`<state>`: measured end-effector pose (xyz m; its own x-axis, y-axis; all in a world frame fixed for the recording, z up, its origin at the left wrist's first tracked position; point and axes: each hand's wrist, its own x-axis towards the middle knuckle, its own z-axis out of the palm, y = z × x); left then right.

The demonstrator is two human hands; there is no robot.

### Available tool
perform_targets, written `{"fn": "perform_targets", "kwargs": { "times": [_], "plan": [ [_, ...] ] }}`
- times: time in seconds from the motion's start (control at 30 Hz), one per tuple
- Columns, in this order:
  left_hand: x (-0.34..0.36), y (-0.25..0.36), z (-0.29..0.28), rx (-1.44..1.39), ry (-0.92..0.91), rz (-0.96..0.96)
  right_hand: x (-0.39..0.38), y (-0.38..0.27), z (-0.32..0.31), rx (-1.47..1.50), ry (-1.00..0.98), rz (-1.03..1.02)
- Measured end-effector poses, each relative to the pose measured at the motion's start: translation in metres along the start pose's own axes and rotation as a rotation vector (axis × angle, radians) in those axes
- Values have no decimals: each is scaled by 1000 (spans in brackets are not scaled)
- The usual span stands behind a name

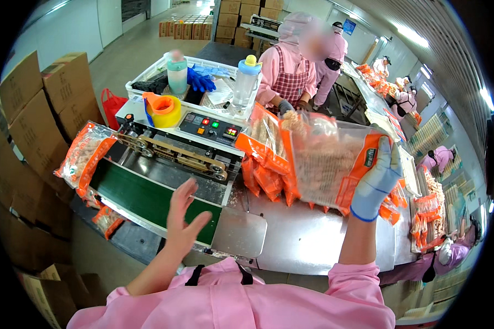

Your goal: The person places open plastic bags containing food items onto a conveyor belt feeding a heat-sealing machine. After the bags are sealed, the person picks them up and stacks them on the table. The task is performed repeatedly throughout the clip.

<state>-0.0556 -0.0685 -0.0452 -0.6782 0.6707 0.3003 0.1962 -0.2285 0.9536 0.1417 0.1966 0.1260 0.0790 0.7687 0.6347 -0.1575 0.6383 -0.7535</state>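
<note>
My bare left hand (185, 214) hangs over the green belt (137, 192) of a sealing machine, fingers spread and empty. My right hand (376, 178), in a white and blue glove, grips a clear-and-orange bag (326, 164) of pale food by its right side, lifted above the steel table (291, 241). A pile of similar bags (258, 151) lies left of and behind it. Another filled bag (88, 153) sits at the belt's left end. The machine's control panel (208, 125) is behind the belt.
A white crate (142, 88) holds bottles and blue gloves; tape rolls (164, 112) sit before it. A co-worker (291, 71) stands across the table, gloved hands near the bags. Other workers (433, 160) line tables at right. Cardboard boxes (24, 120) are stacked left, beside a red bag (112, 107).
</note>
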Motion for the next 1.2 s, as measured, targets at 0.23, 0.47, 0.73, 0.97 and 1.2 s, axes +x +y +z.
{"fn": "perform_targets", "kwargs": {
  "times": [0.23,0.47,0.73,0.97,1.2],
  "plan": [
    [28,30,55,-211,-84,312,-102,-5,7,353,-68,337],
    [2,-22,13,-174,-205,170,-196,46,-20,408,-399,437],
    [7,-22,3,-447,-191,92,-184,37,-29,214,-464,357],
    [15,16,-1,-354,-9,68,-163,3,-23,83,-446,166],
    [22,-2,-11,-285,56,28,-165,20,-38,-173,-672,-159]
  ]
}}
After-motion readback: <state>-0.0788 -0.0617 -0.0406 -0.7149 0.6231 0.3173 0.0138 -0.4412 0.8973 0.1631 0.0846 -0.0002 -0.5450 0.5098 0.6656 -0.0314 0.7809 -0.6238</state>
